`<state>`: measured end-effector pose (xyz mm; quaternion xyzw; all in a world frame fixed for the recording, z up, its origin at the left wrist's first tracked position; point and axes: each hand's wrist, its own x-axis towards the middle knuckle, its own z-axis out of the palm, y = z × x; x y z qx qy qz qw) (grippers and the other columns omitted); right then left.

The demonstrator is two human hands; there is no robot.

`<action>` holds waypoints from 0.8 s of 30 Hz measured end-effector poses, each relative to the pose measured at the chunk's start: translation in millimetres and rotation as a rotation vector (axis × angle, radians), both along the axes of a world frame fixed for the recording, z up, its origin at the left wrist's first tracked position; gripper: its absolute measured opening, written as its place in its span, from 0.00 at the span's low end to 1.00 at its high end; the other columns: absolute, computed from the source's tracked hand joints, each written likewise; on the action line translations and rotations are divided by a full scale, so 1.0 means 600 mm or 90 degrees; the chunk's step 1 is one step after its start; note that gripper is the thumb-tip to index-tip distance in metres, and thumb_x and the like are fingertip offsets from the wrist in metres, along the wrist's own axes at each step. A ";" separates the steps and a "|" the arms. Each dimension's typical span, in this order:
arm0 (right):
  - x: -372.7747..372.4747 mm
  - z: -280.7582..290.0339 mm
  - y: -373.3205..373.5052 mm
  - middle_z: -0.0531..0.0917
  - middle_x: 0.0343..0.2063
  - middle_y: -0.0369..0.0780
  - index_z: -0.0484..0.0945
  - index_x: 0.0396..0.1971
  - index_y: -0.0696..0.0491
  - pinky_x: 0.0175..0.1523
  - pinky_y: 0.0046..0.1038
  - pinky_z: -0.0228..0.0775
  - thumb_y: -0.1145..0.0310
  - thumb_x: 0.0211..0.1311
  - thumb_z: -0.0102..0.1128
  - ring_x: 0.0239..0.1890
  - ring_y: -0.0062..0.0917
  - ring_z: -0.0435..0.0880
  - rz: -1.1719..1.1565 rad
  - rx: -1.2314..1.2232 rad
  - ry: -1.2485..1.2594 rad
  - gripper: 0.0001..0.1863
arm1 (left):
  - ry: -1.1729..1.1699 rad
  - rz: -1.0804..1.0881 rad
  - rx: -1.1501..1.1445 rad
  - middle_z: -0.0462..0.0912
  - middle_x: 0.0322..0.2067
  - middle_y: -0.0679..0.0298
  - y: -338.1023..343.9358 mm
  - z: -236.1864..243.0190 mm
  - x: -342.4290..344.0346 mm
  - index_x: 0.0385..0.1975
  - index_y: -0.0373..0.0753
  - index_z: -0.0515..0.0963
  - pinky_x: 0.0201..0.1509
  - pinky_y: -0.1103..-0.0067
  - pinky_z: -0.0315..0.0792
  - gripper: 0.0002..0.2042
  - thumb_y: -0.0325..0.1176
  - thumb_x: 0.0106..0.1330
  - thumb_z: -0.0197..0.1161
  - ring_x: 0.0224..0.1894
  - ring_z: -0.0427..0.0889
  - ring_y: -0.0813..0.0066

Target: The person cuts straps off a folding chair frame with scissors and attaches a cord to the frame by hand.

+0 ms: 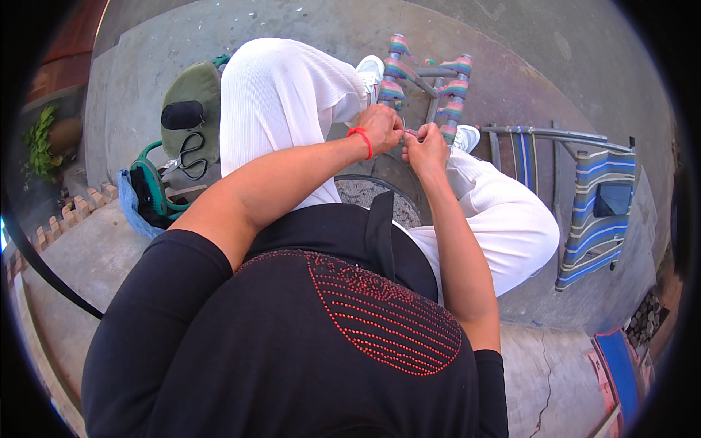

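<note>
My left hand (381, 128), with a red string bracelet on its wrist, is closed in a pinch between my knees. Facing it, my right hand (427, 150) pinches too, its fingertips close to the left ones. Something thin and small shows between them, with a bit of pink by the right fingertips; it is too small to name. Just beyond the hands stands a grey metal frame (428, 72), its two side bars wrapped at intervals with rainbow-striped fabric strips (454, 88). The right hand is close to the lower end of one wrapped bar.
At left, a green cushioned seat (191, 91) holds a dark roll (182, 114) and black-handled scissors (193, 156). Beside it is a green-rimmed container (148, 179) with denim cloth (130, 204). At right, a striped folding chair (593, 241) carries a dark flat object (612, 199).
</note>
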<state>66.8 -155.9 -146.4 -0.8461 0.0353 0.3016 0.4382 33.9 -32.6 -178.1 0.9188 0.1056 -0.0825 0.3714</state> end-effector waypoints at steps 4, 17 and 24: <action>0.026 0.007 -0.004 0.77 0.17 0.41 0.74 0.20 0.59 0.20 0.27 0.69 0.72 0.49 0.55 0.19 0.26 0.79 0.033 -0.008 0.008 0.05 | 0.016 -0.014 -0.003 0.79 0.24 0.59 -0.002 0.005 0.001 0.21 0.44 0.81 0.36 0.72 0.71 0.06 0.34 0.45 0.59 0.31 0.77 0.62; 0.097 -0.034 0.005 0.80 0.21 0.41 0.80 0.21 0.53 0.36 0.28 0.68 0.65 0.44 0.58 0.27 0.27 0.79 0.327 -0.056 0.077 0.08 | 0.008 -0.019 -0.025 0.79 0.24 0.59 0.002 0.010 -0.002 0.22 0.44 0.81 0.37 0.70 0.70 0.06 0.34 0.46 0.59 0.32 0.77 0.61; 0.176 0.069 0.020 0.80 0.25 0.38 0.73 0.32 0.50 0.24 0.16 0.64 0.65 0.57 0.49 0.23 0.16 0.77 0.036 0.213 0.026 0.07 | 0.044 -0.002 -0.049 0.79 0.23 0.58 -0.001 0.003 0.000 0.22 0.44 0.81 0.38 0.70 0.70 0.06 0.33 0.46 0.58 0.33 0.77 0.61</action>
